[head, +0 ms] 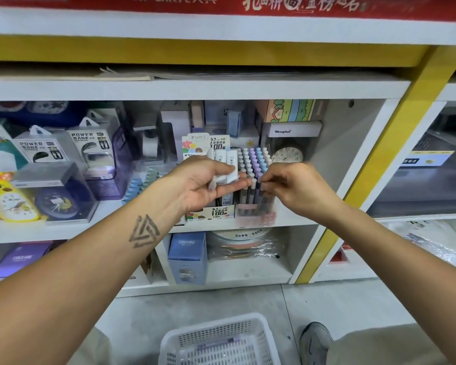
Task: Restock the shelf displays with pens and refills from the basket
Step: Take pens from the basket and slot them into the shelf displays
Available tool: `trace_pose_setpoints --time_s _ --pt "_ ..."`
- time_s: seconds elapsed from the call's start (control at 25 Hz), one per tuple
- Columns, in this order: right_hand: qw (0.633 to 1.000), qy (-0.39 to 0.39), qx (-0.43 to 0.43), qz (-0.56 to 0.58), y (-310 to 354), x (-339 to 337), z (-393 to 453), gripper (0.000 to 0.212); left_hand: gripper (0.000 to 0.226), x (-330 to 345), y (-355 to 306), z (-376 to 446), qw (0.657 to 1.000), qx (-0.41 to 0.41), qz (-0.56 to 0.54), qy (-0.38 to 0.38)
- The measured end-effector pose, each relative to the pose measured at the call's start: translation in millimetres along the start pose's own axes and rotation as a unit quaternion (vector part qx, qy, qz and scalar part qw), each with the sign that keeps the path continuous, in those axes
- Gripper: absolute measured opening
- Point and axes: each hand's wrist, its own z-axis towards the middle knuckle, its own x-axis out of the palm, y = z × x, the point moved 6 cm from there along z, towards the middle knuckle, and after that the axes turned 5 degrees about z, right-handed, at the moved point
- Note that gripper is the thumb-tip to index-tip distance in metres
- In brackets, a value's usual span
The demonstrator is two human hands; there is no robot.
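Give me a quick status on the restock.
Left hand grips white refill boxes. Right hand pinches a purple pen at the pen display. Basket on floor, nothing blocking.

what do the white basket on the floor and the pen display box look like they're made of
White perforated basket: looks like moulded plastic with a smooth, slightly glossy finish, judging by its uniform grid of holes and rounded rim. Clear pen display box: probably transparent rigid plastic, since the pen barrels show through its wall.

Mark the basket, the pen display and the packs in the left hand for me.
basket (258, 328): head view, on its white back rim.
pen display (254, 209): head view, on its clear front wall.
packs (231, 158): head view, on the barcode side of the rightmost white pack above the left hand (203, 184).
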Motion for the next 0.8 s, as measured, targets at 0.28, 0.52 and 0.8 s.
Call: trace_pose_setpoints --time_s 0.28,0.52,0.8 --pt "0.993 -0.109 -0.043 -0.032 16 -27 2 0.006 0.022 -2 -2 -4 1.0 -0.001 0.01 0.009" --pt "0.991 -0.075 -0.082 -0.073 24 -23 -4 0.005 0.024 -3 -1 -7 1.0 -0.005 0.019 0.007" --pt "0.993 -0.019 -0.093 -0.07 20 -10 -4 0.007 0.027 -1 2 -9 0.999 -0.01 0.031 0.033"
